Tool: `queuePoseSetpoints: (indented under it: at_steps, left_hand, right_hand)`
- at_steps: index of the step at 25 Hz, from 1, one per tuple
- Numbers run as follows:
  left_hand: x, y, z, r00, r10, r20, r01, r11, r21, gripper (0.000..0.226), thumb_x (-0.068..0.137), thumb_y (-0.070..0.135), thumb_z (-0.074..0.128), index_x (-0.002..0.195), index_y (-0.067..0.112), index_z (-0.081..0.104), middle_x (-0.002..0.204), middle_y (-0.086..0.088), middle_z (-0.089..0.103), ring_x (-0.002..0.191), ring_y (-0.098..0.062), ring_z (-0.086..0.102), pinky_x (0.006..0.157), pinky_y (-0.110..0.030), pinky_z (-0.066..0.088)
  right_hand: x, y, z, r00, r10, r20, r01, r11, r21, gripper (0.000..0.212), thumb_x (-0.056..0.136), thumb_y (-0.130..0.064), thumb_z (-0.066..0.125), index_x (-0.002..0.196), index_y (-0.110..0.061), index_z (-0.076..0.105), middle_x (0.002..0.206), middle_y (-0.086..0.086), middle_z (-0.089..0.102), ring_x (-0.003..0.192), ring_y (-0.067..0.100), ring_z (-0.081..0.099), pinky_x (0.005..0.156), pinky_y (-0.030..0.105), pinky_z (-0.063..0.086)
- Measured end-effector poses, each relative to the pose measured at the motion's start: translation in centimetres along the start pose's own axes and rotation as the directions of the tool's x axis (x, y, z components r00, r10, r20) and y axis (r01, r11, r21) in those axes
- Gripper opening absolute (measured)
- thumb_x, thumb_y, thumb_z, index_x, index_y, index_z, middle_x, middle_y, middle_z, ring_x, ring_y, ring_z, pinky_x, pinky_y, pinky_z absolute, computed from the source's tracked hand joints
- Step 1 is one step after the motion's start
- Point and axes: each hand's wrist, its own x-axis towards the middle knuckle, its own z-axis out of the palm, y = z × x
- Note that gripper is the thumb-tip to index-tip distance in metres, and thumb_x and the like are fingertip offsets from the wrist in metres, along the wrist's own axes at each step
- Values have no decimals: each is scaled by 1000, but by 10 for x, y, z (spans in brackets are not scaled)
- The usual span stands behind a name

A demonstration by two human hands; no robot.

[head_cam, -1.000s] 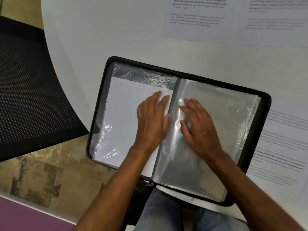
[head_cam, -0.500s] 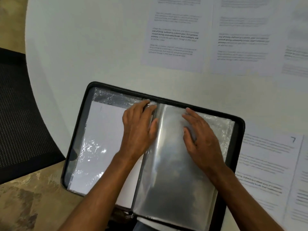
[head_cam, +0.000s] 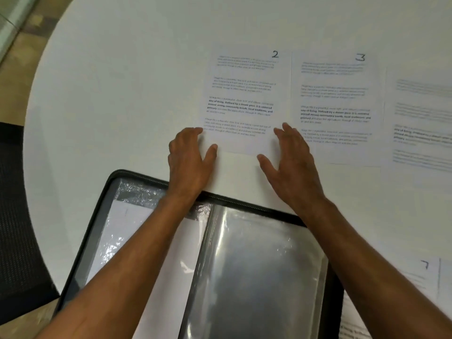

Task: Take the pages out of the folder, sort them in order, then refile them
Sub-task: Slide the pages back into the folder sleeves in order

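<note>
- Far left: dark mesh chair (head_cam: 17,216) drawn up against the rim of the round white table (head_cam: 122,81).
- Near edge of table, left of centre: black zip folder (head_cam: 97,216) lying open. Its left half shows a white sheet (head_cam: 115,231) under a crinkled clear sleeve; its right half shows clear sleeves (head_cam: 259,265) with nothing readable in them.
- Both forearms cross over the open folder and reach past its far edge.
- Left hand (head_cam: 189,157): flat, fingers relaxed and spread, thumb out to the right. Fingertips at the lower left corner of page 2 (head_cam: 242,99). Not pinching anything.
- Page 2: flat on the table just beyond the folder, number handwritten at top right, several blocks of print, one in bold.
- Right hand (head_cam: 292,162): flat and spread, thumb pointing left, fingers lying over the lower right corner of page 2 where it meets page 3 (head_cam: 335,104). No grip visible.
- Page 3: edge to edge with page 2, same row.
- Further right: another printed page (head_cam: 420,123), blurred, number unreadable.
- Bottom right, beside the folder: page 7 (head_cam: 425,272), partly hidden by the right forearm.
</note>
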Motion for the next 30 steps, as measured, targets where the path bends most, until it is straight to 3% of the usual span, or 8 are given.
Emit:
queuePoseSetpoints:
  at_steps: [3,5,9,17,23,25,27,30]
  left_hand:
    - [32,8,3,999,-43,-10,44,996,76,66,100,45,60,153,11,40,160,-11,36,148,-30,30,120,-41,23]
    - [47,15,4,993,-119,27,115,984,133,78,102,51,55,160,7,27,169,-16,19,156,-34,15,126,-47,16]
    - [57,19,12,983,-157,100,123,952,282,91,104,63,38,165,3,5,174,-14,-5,161,-30,-5,129,-51,0]
    - [51,30,17,974,-76,215,6,951,310,96,100,74,26,166,9,2,174,-10,-7,161,-24,-8,129,-52,-6]
    - [48,17,1,931,16,365,-119,958,261,130,72,97,37,166,19,-5,175,-2,-7,161,-18,-9,126,-54,-9]
    - [48,8,-5,907,73,415,-172,963,206,139,67,92,57,165,21,-9,175,0,-3,161,-17,-6,128,-55,-7]
    - [48,2,-7,914,110,390,-190,966,173,132,77,72,74,166,20,-9,175,-1,6,161,-19,2,128,-57,-2]
    - [43,4,-4,973,143,181,-151,988,29,100,97,42,67,166,17,0,172,-1,19,156,-20,20,129,-53,13]
  right_hand:
    - [35,-1,8,999,-38,16,39,994,-104,78,103,-50,51,164,-13,18,173,5,10,160,22,3,129,40,6]
    - [50,-4,18,997,-83,6,83,979,-184,82,104,-54,47,164,-8,15,173,11,9,160,27,3,130,43,4]
    - [61,-11,39,996,-94,1,88,938,-336,88,102,-65,23,164,-4,10,172,16,7,160,30,2,129,49,0]
    - [63,-3,53,989,-134,-60,99,910,-403,87,104,-66,14,163,-2,9,172,17,6,160,30,2,129,53,3]
    - [62,-3,55,987,-138,-83,97,920,-380,80,106,-58,11,164,-3,9,172,15,5,160,28,0,129,52,1]
    - [63,-2,56,986,-138,-93,95,924,-370,76,107,-54,11,164,-4,10,172,14,6,160,27,0,129,52,0]
    - [64,0,57,982,-148,-114,97,924,-369,72,108,-51,13,163,-3,13,172,15,9,160,28,4,129,52,2]
    - [65,1,59,975,-169,-142,106,922,-373,69,109,-46,15,162,-2,18,171,16,14,160,29,9,129,52,4]
